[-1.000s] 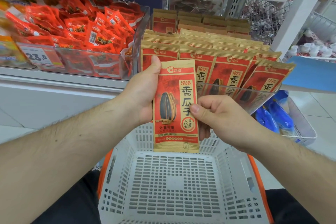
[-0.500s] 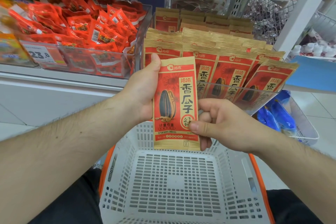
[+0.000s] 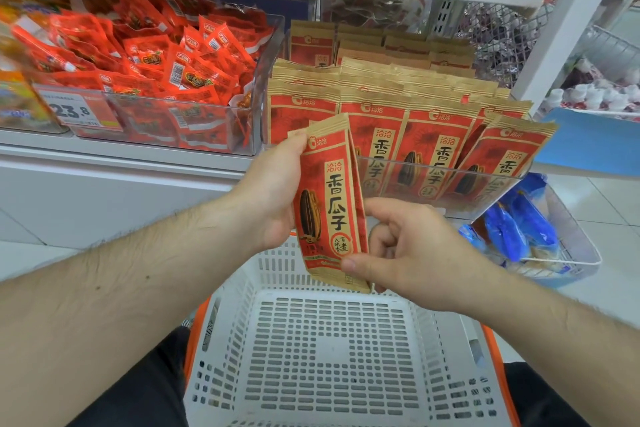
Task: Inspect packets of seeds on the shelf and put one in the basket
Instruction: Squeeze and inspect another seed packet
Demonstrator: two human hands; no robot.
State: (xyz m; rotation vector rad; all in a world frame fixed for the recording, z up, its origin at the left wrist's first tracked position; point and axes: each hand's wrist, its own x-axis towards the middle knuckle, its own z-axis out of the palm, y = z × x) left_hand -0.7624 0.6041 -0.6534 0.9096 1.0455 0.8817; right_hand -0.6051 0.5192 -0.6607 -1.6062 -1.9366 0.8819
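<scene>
I hold one red and tan packet of sunflower seeds (image 3: 329,204) upright above the white basket (image 3: 346,357). My left hand (image 3: 273,194) grips its left edge, thumb near the top corner. My right hand (image 3: 405,250) pinches its lower right corner between thumb and fingers. The packet is turned slightly, so its right edge faces me. Behind it, several rows of the same seed packets (image 3: 433,135) stand in a clear bin on the shelf.
A clear bin of small red snack packs (image 3: 156,80) with a 23.8 price tag (image 3: 71,111) sits to the left. A wire basket with blue packs (image 3: 519,229) hangs lower right. A white shelf post (image 3: 568,24) rises at right. An upper shelf holds green packets.
The packet has rotated from flat-on to partly edge-on. My right thumb slid down from its middle to the lower right corner.
</scene>
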